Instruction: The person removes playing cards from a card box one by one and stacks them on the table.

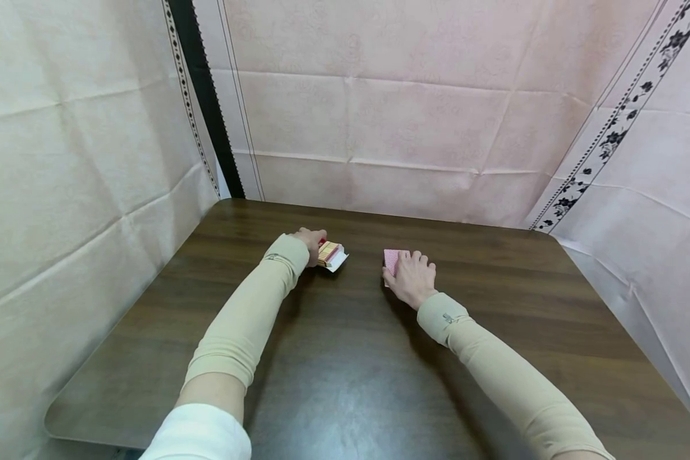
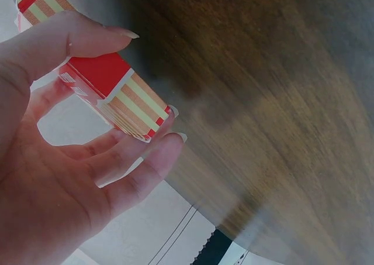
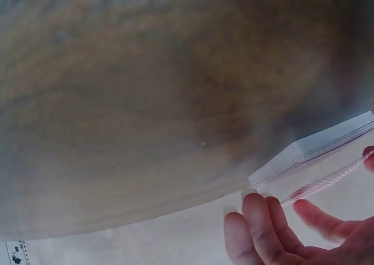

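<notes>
Between the thumb and fingers of my left hand (image 1: 309, 239) is a card box (image 2: 102, 75) with red panels and cream-and-tan stripes. In the head view, a white flap (image 1: 337, 261) sticks out from its near right end. My right hand (image 1: 415, 279) is over pink-backed playing cards (image 1: 392, 260) on the table, partly covering them. From the right wrist view, a thin pink-patterned card (image 3: 327, 182) lies between the thumb and a finger. A white-edged stack of cards (image 3: 312, 147) is close beside it, with fingertips right at its corner.
Both hands are over the far half of a dark brown wooden table (image 1: 333, 358) with rounded corners. Pale cloth (image 1: 379, 121) hangs behind its far edge, and more cloth (image 1: 75, 179) hangs along the left side. A floral-bordered cloth (image 1: 615, 134) is at the right.
</notes>
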{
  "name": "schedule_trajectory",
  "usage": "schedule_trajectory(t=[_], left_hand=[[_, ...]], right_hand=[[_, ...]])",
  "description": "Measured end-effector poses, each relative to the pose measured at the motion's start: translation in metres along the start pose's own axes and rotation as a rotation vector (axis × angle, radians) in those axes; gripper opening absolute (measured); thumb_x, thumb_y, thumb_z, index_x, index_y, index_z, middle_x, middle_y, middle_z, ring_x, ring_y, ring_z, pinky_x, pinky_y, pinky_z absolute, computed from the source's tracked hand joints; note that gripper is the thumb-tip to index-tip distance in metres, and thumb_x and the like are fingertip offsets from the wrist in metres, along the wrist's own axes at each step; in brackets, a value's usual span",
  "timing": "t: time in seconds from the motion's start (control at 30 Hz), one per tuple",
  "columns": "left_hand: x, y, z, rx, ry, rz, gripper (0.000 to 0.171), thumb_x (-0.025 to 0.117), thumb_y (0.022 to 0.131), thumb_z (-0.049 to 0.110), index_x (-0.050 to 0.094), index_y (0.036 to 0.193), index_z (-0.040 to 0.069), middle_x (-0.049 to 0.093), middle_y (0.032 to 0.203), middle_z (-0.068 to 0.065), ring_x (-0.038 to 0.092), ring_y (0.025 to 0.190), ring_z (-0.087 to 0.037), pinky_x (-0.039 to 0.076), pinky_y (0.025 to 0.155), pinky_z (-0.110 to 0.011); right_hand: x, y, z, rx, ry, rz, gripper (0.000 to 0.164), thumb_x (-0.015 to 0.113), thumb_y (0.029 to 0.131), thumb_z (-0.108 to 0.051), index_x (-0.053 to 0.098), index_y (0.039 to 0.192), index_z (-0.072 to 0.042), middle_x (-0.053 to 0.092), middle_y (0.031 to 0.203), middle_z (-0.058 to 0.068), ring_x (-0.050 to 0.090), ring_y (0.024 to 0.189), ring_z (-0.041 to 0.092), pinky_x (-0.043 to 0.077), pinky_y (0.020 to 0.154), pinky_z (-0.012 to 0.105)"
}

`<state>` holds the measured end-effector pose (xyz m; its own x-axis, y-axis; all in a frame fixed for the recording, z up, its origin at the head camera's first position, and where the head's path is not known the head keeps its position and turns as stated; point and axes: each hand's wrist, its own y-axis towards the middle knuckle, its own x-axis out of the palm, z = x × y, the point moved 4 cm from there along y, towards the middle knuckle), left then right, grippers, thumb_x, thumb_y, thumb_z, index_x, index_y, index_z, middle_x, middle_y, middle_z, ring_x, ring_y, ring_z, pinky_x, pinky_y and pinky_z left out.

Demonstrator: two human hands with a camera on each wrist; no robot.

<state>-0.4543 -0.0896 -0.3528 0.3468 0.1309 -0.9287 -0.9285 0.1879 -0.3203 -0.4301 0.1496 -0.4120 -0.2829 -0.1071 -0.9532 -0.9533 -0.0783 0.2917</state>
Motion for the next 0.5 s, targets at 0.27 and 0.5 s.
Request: schedule_trajectory(t=[0.27, 0.5], left_hand=[[0.003, 0.008, -0.003, 0.001, 0.009, -0.001, 0.059, 0.065, 0.081, 0.006, 0.042, 0.134, 0.02, 0.045, 0.125, -0.019, 0.046, 0.107, -0.029, 0.041, 0.084, -0.037], [0.006, 0.022, -0.007, -0.018, 0.016, -0.013, 0.062, 0.067, 0.077, 0.005, 0.043, 0.132, 0.021, 0.045, 0.123, -0.019, 0.046, 0.105, -0.029, 0.041, 0.082, -0.037]], right_hand=[[0.004, -0.002, -0.002, 0.025, -0.045, -0.101, 0.06, 0.049, 0.091, -0.054, 0.054, 0.122, -0.003, 0.058, 0.108, 0.024, 0.055, 0.102, 0.041, 0.044, 0.082, 0.054], [0.005, -0.002, -0.003, 0.034, -0.067, -0.124, 0.064, 0.045, 0.093, -0.057, 0.054, 0.125, -0.002, 0.058, 0.113, 0.025, 0.054, 0.104, 0.042, 0.044, 0.083, 0.055]])
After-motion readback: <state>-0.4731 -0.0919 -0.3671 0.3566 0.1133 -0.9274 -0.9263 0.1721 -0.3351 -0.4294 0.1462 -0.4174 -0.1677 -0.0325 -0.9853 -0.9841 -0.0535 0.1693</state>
